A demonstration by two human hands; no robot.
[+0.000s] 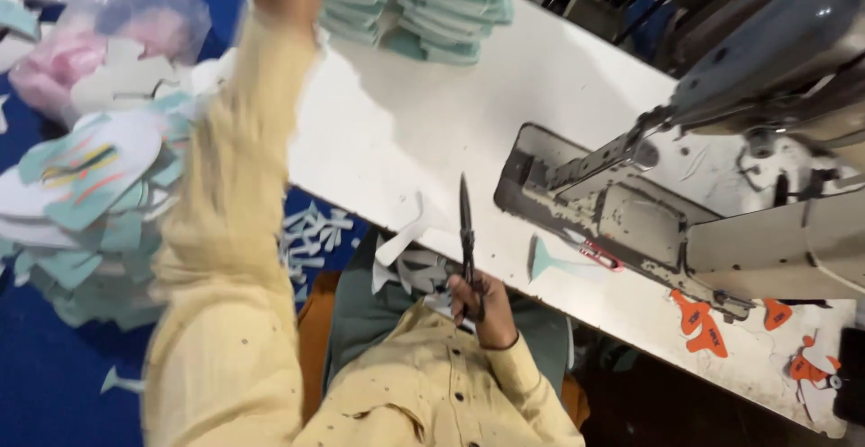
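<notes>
Right hand [482, 307] at the near edge of the desk [405, 132], fingers closed around dark scissors [467, 231], blades pointing away across the white top. Small teal cut piece [551, 262] lies just beside, against the sewing machine [649, 204] base. Left arm in yellow sleeve [234, 231] reaches to the far edge, toward stacked teal pieces [432, 5]; left hand out of view, fingers cannot be judged.

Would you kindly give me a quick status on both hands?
Right hand grips scissors, blades up. Left hand out of frame, arm reaching the teal stack. Sewing machine alongside.
</notes>
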